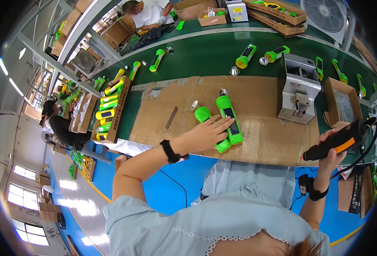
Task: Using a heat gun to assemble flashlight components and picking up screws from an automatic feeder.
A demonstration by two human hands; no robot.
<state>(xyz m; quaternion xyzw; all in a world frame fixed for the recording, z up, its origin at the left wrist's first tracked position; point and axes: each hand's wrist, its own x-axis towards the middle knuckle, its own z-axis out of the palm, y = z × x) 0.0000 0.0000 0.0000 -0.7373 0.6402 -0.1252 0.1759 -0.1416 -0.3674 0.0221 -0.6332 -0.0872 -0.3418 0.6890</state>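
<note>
Lying on cardboard (154, 113) above blue floor (171, 187), two flashlights (224, 102) touch a spread left grip (205, 135); right grip (331, 160) clasps driver (338, 141).

Lettering (295, 84) on grey machine (286, 102), printed carton (121, 110)

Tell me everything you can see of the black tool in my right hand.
The black tool has a thick, plastic-looking body with an orange stripe and a blunt front end pointing left. Your right hand grips its body near the right end of the cardboard mat. A dark cord shows by its back end.
</note>
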